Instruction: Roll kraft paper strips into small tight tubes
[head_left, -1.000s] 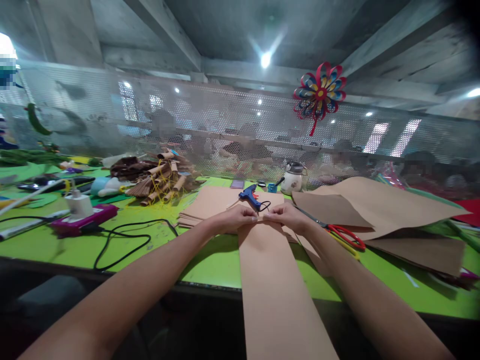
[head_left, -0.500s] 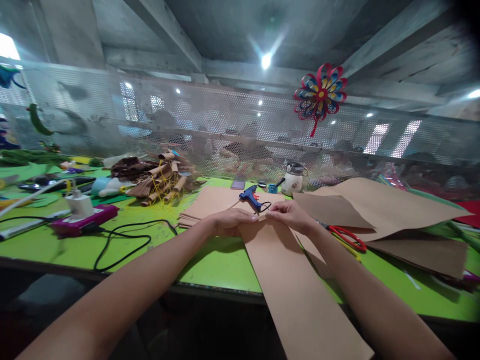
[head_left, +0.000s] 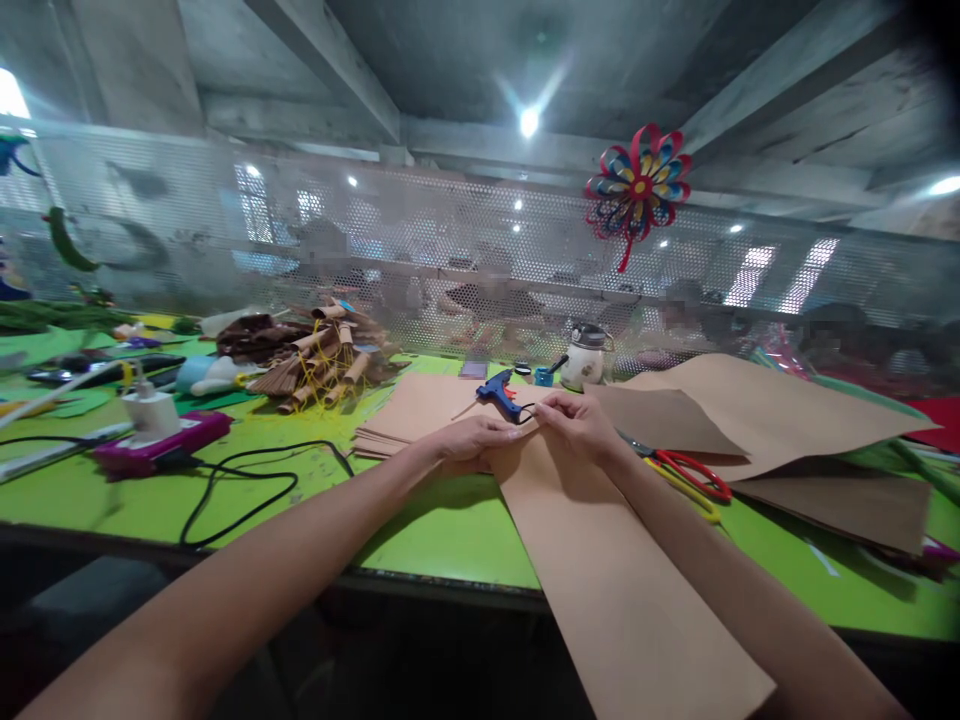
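A long strip of tan kraft paper [head_left: 607, 560] runs slantwise from the person's hands over the near edge of the green table [head_left: 442, 530], its lower end hanging free of the tabletop. Both hands grip its far end, which looks folded into a narrow band. The left hand [head_left: 476, 438] has its thumb laid along the top, the paper clasped between thumb and fingers; the right hand [head_left: 581, 425] pinches the fold's other side with thumb and fingertips.

Just beyond the fingers, a blue hot-glue gun [head_left: 501, 395] lies on its side upon a stack of kraft paper sheets [head_left: 409, 410]. Behind it I see a small blue pot [head_left: 544, 377] and a white lidded jar [head_left: 585, 362]. Beside the right forearm lie scissors [head_left: 697, 478] with red and yellow handles, near a darker brown sheet [head_left: 667, 420] resting over a large tan sheet [head_left: 795, 410].

Over on the left, a black cord [head_left: 240, 482] loops from a purple power strip [head_left: 169, 442] bearing a white plug adapter [head_left: 152, 415]; past that sits a heap of rolled paper tubes [head_left: 330, 360] tangled in yellow string. A perforated screen [head_left: 435, 225] backs the table, a looped paper flower [head_left: 640, 187] hung against it, with blurred people beyond.
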